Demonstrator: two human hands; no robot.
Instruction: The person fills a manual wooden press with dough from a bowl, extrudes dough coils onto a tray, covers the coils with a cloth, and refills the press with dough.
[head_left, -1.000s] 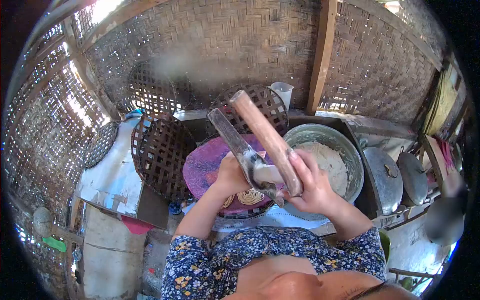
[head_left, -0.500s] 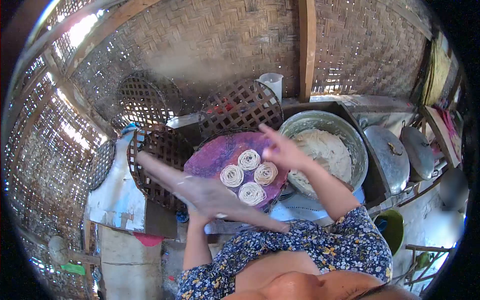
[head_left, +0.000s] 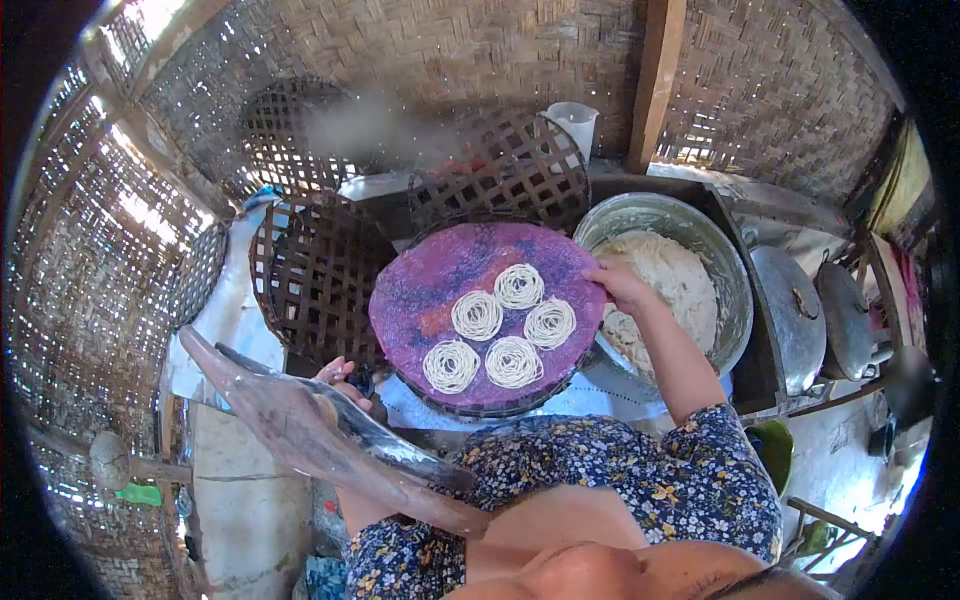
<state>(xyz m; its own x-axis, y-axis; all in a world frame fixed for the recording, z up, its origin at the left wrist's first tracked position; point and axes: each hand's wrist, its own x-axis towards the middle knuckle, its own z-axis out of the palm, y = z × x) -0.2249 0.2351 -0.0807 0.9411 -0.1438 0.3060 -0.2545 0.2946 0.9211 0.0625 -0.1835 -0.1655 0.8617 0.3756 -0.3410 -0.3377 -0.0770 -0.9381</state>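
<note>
A round tray (head_left: 400,300) covered in purple cloth stands before me, with several flat coils of pale noodle strands (head_left: 477,316) on it. My right hand (head_left: 620,284) grips the tray's right rim, its thumb on top. Left of the tray, my left hand (head_left: 345,380) is closed around a long wooden press (head_left: 300,430) that has two pointed handles. The press slants across my left forearm toward my chest and hides part of that hand. Beside the tray, a large metal basin (head_left: 735,330) holds soft pale dough (head_left: 670,285).
Dark woven baskets (head_left: 320,270) lean left of the tray, and another woven basket (head_left: 500,170) stands behind it. A white plastic jug (head_left: 573,125) is at the back. Lidded metal pots (head_left: 785,310) sit to the right. Woven bamboo walls (head_left: 450,50) enclose the space.
The press has swung left and down off the tray, uncovering a coil at the lower left. My right hand has moved from above the coils to the tray's right rim.
</note>
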